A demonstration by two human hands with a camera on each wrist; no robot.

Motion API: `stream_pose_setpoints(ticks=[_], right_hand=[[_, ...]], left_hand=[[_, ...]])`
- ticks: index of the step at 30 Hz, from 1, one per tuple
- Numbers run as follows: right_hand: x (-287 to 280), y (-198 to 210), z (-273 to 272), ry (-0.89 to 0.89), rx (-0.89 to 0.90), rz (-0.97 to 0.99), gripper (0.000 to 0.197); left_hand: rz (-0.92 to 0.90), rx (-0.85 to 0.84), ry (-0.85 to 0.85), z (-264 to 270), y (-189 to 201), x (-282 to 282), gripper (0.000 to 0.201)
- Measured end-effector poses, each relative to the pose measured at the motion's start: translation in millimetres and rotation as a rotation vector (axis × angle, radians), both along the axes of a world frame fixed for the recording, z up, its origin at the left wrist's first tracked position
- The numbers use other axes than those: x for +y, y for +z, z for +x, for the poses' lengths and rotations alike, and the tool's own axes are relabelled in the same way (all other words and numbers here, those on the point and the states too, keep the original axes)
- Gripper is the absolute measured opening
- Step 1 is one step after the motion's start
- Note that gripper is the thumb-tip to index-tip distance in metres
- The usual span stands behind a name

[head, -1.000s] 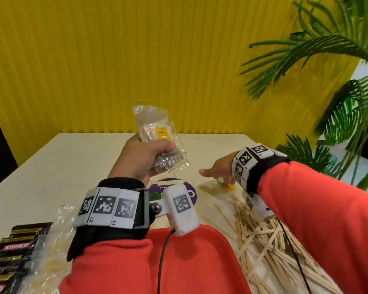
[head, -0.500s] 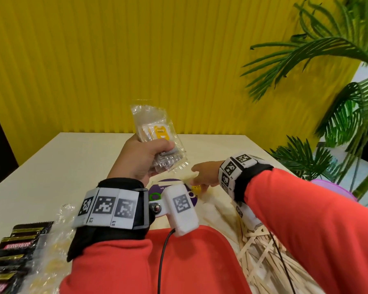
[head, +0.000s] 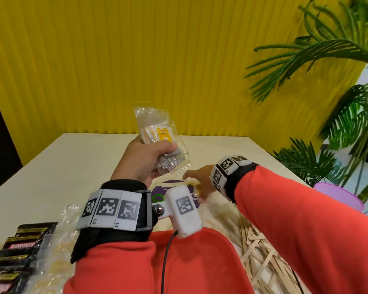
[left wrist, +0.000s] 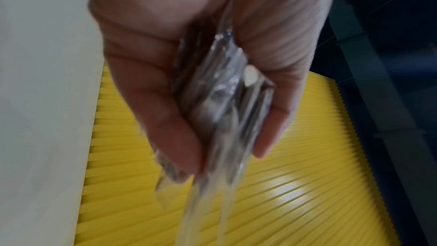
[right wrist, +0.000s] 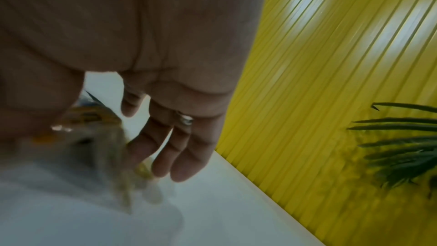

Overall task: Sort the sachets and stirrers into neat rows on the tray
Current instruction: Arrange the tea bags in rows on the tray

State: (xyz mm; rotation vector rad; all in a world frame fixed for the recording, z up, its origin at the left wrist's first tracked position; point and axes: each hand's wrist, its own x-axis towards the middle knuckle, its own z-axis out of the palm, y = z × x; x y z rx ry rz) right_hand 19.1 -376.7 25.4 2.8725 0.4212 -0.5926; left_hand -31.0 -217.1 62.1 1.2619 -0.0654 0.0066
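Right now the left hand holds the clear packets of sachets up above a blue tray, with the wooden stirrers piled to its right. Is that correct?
Not quite: the tray is red, not blue, as the head view shows. The rest holds: the left hand grips the clear packets of sachets above it, and the wooden stirrers lie piled to its right.

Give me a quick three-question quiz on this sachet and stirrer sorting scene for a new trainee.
1. True or false: the left hand grips a bunch of clear-wrapped sachets above the table.
2. Which side of the red tray is the pile of wooden stirrers on: A, its left; B, its right?
3. Fill in: the right hand pinches a small ____ sachet.

Key: 1 true; 2 B; 3 yellow.
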Motion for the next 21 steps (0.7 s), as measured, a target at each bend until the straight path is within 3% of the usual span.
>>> stream_pose_setpoints(ticks=[6, 11, 15, 17, 19, 21], right_hand=[[-9, -6, 6, -0.059, -0.002, -0.028, 0.05], [-9, -2, 5, -0.112, -0.225, 0.162, 0.033], [-17, 31, 5, -0.3, -0.412, 0.549, 0.027], [-23, 47, 0, -0.412, -0.476, 0.881, 0.031], [-26, 62, -14, -0.524, -0.444, 1.285, 0.029], [-23, 72, -30, -0.566, -0.36, 1.508, 0.027]], left_hand=[[-0.017, -0.003, -0.004, 1, 0, 0, 0.017], [-0.024, -0.003, -0.008, 2, -2, 1, 0.025], [-0.024, -0.004, -0.008, 3, -2, 1, 0.02], [-0.025, -0.003, -0.013, 2, -1, -1, 0.019], [-0.018, -0.009, -0.021, 0, 0, -3, 0.021], [-0.005, -0.026, -0.033, -2, 3, -6, 0.023]])
